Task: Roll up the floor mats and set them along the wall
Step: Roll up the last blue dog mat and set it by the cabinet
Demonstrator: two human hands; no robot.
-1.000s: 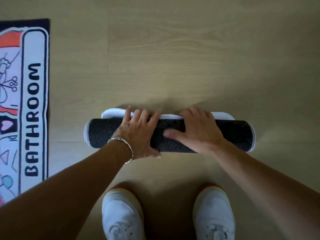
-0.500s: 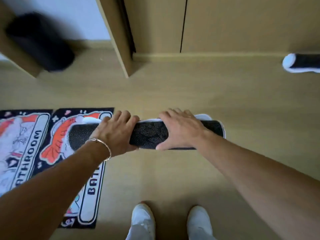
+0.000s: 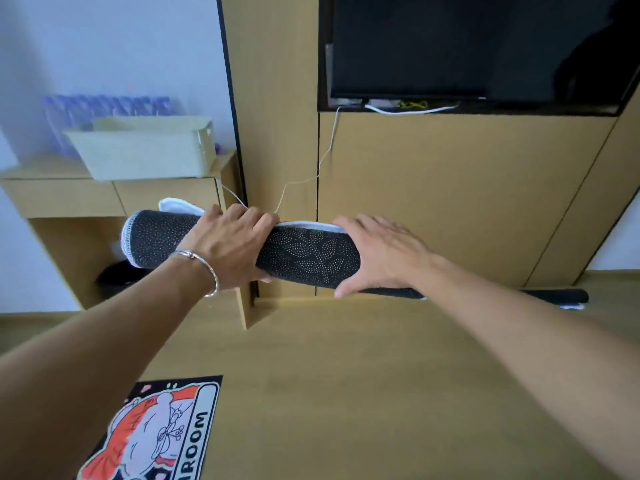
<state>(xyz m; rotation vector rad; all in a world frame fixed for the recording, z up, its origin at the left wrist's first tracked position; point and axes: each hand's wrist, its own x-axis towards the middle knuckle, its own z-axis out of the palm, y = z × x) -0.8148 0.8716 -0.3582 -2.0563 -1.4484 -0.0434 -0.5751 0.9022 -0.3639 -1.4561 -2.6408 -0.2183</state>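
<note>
A rolled floor mat (image 3: 304, 252), black dotted backing outward with a white edge, is held horizontally in the air at mid-frame. My left hand (image 3: 228, 245), with a bracelet at the wrist, grips it near its left end. My right hand (image 3: 381, 254) wraps the roll's right part, fingers over the top and thumb beneath. Another rolled black mat (image 3: 554, 295) lies on the floor along the wooden wall panels at the right. A flat mat (image 3: 162, 434) printed with an orange cartoon and "BATHROOM" lettering lies on the floor at lower left.
Wooden wall panels (image 3: 450, 195) stand ahead, with a dark TV screen (image 3: 467, 46) above and a white cable (image 3: 325, 150) hanging down. At left a wooden desk (image 3: 114, 199) carries a pale basket (image 3: 145, 147). A dark object (image 3: 114, 277) sits under the desk.
The rolled mat has been lifted off the floor in both hands, and my view has swung up from the floor to the wall, TV and desk.
</note>
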